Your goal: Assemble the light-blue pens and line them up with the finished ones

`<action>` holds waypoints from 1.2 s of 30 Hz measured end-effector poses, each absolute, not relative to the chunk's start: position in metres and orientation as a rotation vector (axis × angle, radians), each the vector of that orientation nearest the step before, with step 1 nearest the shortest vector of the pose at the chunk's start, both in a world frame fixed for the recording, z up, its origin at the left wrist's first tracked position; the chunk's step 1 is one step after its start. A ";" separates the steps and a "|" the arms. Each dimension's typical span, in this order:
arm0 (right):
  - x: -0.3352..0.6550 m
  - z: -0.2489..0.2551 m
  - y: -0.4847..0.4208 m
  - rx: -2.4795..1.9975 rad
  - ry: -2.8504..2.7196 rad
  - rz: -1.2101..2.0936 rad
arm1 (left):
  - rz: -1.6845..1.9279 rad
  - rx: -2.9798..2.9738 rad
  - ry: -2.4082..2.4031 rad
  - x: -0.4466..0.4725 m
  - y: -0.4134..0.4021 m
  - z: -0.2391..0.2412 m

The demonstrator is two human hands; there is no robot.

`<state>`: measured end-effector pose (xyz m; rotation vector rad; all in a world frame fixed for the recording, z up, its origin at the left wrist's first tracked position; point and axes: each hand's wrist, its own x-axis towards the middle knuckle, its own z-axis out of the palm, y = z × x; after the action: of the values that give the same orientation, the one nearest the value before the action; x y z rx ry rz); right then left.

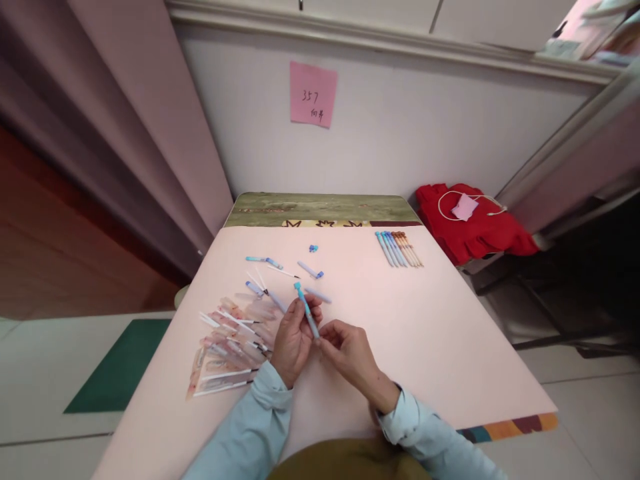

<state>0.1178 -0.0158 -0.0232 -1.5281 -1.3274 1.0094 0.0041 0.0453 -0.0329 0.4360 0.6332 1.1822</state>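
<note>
A blue pen (307,310) with a bright blue topper is held slanting between my two hands. My left hand (294,337) is closed round its barrel, with the topper pointing up and away from me. The fingertips of my right hand (353,350) pinch its lower end. Just beyond lie a loose pale-blue barrel (319,295) and another barrel with a dark blue top (311,269). To the left is a heap of pinkish clear pen parts (240,340), with white refills (225,388) on and beside it.
Finished-looking pens (399,250) lie in a row at the table's back right, some blue, some brown. Small blue pieces (313,248) and more blue parts (257,259) lie at the back. A red cloth (470,220) with a white cable is beyond the right edge. A wall stands behind.
</note>
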 end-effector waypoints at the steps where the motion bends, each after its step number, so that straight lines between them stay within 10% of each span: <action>1: 0.117 -0.023 -0.016 -1.530 -1.318 1.008 | 1.180 0.441 0.639 0.004 0.046 -0.033; 15: 0.262 -0.018 0.077 -2.233 -1.336 0.155 | 0.970 0.767 0.765 0.005 0.035 -0.031; 36: 0.296 -0.025 0.128 -2.588 -1.384 0.088 | 0.914 0.847 0.750 0.004 0.035 -0.027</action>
<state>0.2959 0.1283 -0.0254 -2.5883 -1.3845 0.0882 0.0039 0.0349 -0.0269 0.8471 0.7503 0.9136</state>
